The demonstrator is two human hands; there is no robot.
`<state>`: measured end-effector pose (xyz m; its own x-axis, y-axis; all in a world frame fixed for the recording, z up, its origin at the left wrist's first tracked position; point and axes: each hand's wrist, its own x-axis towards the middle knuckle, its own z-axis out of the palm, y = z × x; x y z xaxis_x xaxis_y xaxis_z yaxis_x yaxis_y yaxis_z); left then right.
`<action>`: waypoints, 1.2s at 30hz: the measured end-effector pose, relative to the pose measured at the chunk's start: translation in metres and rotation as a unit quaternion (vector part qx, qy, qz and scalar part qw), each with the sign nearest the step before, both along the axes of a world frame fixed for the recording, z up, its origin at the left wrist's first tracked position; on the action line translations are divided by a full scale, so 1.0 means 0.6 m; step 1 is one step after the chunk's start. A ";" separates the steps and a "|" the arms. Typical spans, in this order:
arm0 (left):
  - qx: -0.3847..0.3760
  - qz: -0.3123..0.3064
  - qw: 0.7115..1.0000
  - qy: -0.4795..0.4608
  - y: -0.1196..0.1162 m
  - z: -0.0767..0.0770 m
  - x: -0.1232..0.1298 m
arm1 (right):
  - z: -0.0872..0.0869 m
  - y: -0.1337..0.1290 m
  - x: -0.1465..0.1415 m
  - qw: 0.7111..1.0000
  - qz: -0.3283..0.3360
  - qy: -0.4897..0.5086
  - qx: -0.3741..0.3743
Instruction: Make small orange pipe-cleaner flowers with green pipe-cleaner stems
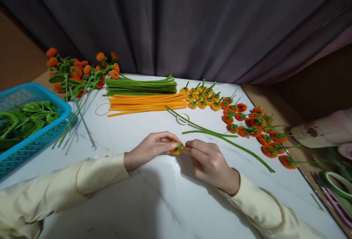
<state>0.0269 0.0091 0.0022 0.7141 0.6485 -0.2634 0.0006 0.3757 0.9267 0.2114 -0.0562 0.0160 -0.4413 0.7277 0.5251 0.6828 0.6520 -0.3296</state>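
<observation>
A small yellow-orange pipe-cleaner pumpkin [175, 151] with a green top is pinched between the thumb and fingers of my left hand [154, 147], just above the white table. My right hand [207, 162] is closed at the pumpkin's right edge, its fingertips pressed together; whatever they pinch is hidden. Behind my hands lie long green pipe cleaners [247, 152], one passing over a white ring [180, 120] that looks like a tape roll. Farther back are a bundle of orange pipe cleaners [145, 103] and a bundle of green ones [140, 86].
Several yellow-orange pumpkins [202, 104] and darker orange ones [257, 122] sit at the back right. A blue basket [52, 125] of green leaves stands left, beside orange-topped stems [79, 72]. Green tape [337, 180] and pink-handled scissors [337, 204] lie beyond the right edge.
</observation>
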 end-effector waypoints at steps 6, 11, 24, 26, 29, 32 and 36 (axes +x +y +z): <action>-0.029 -0.015 0.999 0.001 0.002 -0.003 0.000 | -0.021 0.000 -0.001 0.997 -0.004 -0.010 0.080; -0.040 -0.019 0.999 -0.012 0.003 -0.003 -0.001 | -0.026 -0.002 -0.002 0.997 -0.016 0.022 0.075; -0.027 -0.021 0.999 -0.001 -0.001 0.002 -0.002 | -0.027 -0.008 -0.002 0.993 -0.017 -0.038 0.108; -0.040 -0.024 0.999 -0.004 0.000 0.002 -0.002 | -0.027 -0.010 0.000 0.985 -0.005 -0.088 0.146; -0.052 -0.034 0.998 -0.011 0.000 0.002 -0.003 | -0.026 -0.010 0.003 0.978 0.008 -0.121 0.171; -0.052 -0.037 0.998 -0.013 0.000 0.002 -0.003 | -0.032 -0.008 0.005 0.981 0.010 -0.111 0.159; -0.014 -0.019 1.000 -0.013 -0.001 0.005 -0.004 | -0.048 -0.004 0.006 0.992 -0.029 -0.042 0.113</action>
<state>0.0246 0.0083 0.0052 0.7445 0.6138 -0.2627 -0.0085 0.4021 0.9155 0.2152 -0.0584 -0.0127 -0.4518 0.6212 0.6403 0.7400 0.6618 -0.1199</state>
